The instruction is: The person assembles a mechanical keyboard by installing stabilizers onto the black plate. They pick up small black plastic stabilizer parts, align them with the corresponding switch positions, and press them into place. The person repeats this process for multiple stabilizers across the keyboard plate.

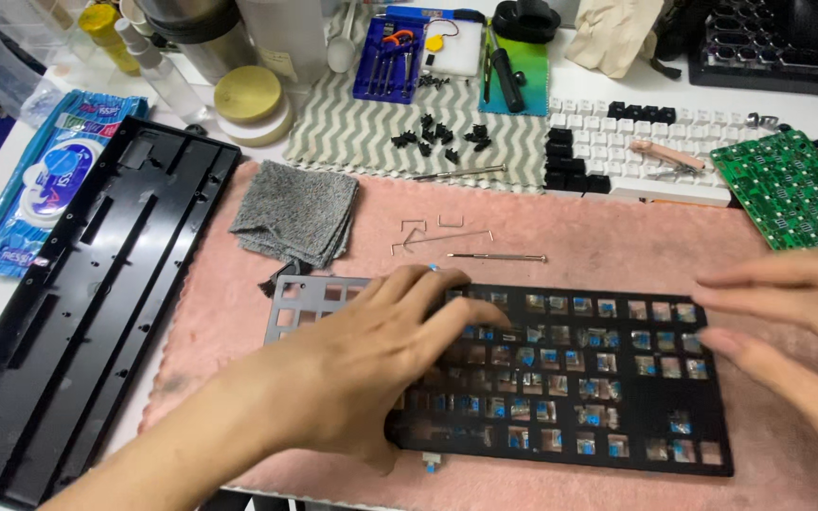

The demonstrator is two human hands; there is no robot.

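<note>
A black keyboard switch plate (608,431) with several clear-and-blue switches in its holes lies on a pink mat (617,237). My left hand (385,355) rests flat on the plate's left half, fingers spread over the switches. My right hand (788,326) hovers at the plate's right end, fingers extended and apart, holding nothing. One loose switch (430,462) pokes out below the plate's front edge.
A black keyboard case (78,303) lies at left beside a wipes pack (35,180). A grey cloth (297,214), wire stabilizers (433,234), a thin screwdriver (496,256), a keycap tray (636,147), a green circuit board (792,189) and a blue tool set (390,61) sit behind.
</note>
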